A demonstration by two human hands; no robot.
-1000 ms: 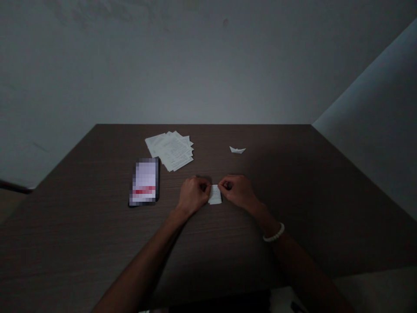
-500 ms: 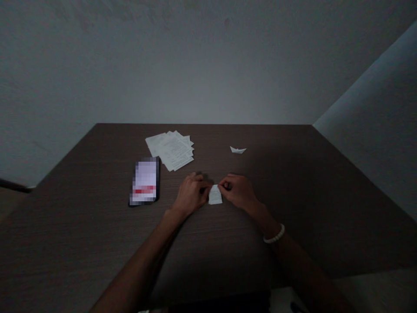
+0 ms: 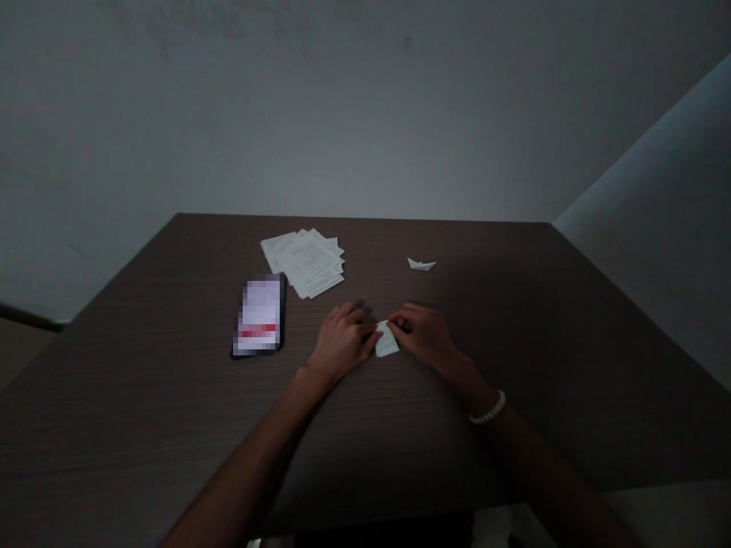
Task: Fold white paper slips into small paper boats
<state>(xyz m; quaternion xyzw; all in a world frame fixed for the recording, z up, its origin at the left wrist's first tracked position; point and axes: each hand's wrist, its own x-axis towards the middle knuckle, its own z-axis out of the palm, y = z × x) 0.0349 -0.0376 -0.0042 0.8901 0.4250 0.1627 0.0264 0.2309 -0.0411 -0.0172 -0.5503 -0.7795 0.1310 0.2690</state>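
A small folded piece of printed paper (image 3: 387,342) lies near the middle of the brown table (image 3: 320,449), between my two hands. My left hand (image 3: 343,339) pinches its upper left corner between thumb and forefinger. At the top right edge, the fingertips of my right hand (image 3: 423,332) are closed on the same paper. A bracelet of pale beads (image 3: 489,409) circles my right wrist. Beyond my right hand sits a little folded paper boat (image 3: 421,265).
A fanned stack of printed sheets (image 3: 305,262) lies at the back left. In front of it is a phone (image 3: 260,316) with a lit, blurred screen. A grey wall (image 3: 365,114) rises behind the table's far edge.
The folded paper has turned slightly, its lower edge now slanting, and my left thumb lies further over it. The whole view has shifted a little.
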